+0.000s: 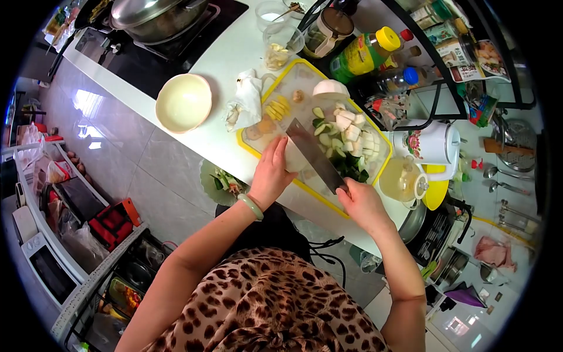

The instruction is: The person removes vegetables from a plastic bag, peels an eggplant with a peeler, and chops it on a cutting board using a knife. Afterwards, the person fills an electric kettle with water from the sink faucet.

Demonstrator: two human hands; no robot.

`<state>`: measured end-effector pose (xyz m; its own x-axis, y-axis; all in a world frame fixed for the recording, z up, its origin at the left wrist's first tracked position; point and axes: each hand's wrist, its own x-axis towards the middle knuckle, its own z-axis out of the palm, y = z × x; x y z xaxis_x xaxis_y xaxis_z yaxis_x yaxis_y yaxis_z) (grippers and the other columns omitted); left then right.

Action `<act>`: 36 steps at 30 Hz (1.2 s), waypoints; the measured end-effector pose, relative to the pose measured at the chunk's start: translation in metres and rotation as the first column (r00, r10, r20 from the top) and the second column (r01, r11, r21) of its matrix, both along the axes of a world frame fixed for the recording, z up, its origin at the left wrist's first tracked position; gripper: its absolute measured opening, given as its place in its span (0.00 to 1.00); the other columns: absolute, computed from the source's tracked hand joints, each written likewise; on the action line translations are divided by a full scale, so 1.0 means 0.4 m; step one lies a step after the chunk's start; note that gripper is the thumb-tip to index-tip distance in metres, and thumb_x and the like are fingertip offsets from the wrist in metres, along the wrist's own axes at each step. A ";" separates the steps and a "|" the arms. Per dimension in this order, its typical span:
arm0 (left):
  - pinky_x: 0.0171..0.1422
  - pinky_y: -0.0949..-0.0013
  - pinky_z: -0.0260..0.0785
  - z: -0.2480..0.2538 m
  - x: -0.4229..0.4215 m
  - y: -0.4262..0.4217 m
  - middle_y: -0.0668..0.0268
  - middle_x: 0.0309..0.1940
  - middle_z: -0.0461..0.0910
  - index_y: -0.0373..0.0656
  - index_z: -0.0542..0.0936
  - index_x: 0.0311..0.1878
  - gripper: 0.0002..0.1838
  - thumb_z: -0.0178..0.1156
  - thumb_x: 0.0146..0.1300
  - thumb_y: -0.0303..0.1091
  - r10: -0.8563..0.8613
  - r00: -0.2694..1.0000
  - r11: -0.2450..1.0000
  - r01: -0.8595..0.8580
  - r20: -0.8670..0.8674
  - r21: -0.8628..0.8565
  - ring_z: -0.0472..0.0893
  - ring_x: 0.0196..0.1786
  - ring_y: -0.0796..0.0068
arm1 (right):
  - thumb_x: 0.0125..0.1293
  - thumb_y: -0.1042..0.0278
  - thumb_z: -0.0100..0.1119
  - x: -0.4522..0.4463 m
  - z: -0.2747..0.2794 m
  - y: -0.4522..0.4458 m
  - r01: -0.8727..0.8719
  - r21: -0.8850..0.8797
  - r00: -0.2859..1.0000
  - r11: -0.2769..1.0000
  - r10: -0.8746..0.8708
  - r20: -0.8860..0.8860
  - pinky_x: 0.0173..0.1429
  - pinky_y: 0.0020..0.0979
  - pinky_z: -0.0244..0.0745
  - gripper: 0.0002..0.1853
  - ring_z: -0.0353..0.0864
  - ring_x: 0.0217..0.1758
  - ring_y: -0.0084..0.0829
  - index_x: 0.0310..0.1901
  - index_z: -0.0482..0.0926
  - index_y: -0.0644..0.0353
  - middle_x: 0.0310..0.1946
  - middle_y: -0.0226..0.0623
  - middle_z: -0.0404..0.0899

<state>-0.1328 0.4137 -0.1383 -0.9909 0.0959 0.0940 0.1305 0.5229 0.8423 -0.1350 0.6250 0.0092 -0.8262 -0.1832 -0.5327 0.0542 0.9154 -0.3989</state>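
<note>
My right hand (365,205) grips the handle of a cleaver (314,154), its broad blade slanting across the cutting board toward my left hand. My left hand (271,171), with a pale green bangle at the wrist, has its fingers stretched out by the board's near edge, close to the blade's tip. On the yellow-rimmed cutting board (305,73) lie white chunks (353,136), green-edged slices (328,138), dark green pieces (355,166) and yellow strips (277,109). A larger white piece (331,89) sits at the far edge.
Left of the board are a crumpled white cloth (245,100) and a cream bowl (183,103). A lidded pan (153,17) stands on the stove. Bottles (366,54) and a glass pitcher (403,179) line the far and right sides. Below the counter, a bin (212,183) holds scraps.
</note>
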 end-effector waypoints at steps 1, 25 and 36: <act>0.71 0.56 0.63 0.001 0.002 -0.003 0.51 0.66 0.66 0.36 0.62 0.69 0.47 0.76 0.44 0.28 0.004 1.000 1.000 -0.004 0.009 0.009 0.68 0.67 0.48 | 0.70 0.60 0.53 0.000 0.000 0.000 -0.014 0.007 1.000 1.000 0.014 0.013 0.39 0.52 0.73 0.13 0.80 0.35 0.56 0.37 0.74 0.63 0.27 0.52 0.80; 0.69 0.57 0.66 -0.034 0.002 -0.015 0.51 0.65 0.68 0.37 0.65 0.66 0.44 0.76 0.43 0.27 -0.034 0.998 0.999 0.036 -0.055 0.037 0.69 0.66 0.47 | 0.70 0.61 0.52 0.002 -0.164 -0.048 -0.114 0.087 0.986 0.990 0.123 -0.116 0.35 0.52 0.74 0.11 0.81 0.30 0.54 0.39 0.74 0.60 0.26 0.48 0.80; 0.66 0.56 0.69 -0.024 0.039 -0.030 0.47 0.64 0.67 0.38 0.66 0.62 0.40 0.76 0.45 0.28 0.123 0.990 0.991 -0.119 -0.062 0.069 0.71 0.63 0.44 | 0.70 0.60 0.54 0.027 0.039 -0.047 -0.032 0.010 0.999 0.999 0.032 -0.010 0.39 0.52 0.72 0.13 0.80 0.34 0.55 0.39 0.75 0.63 0.27 0.52 0.79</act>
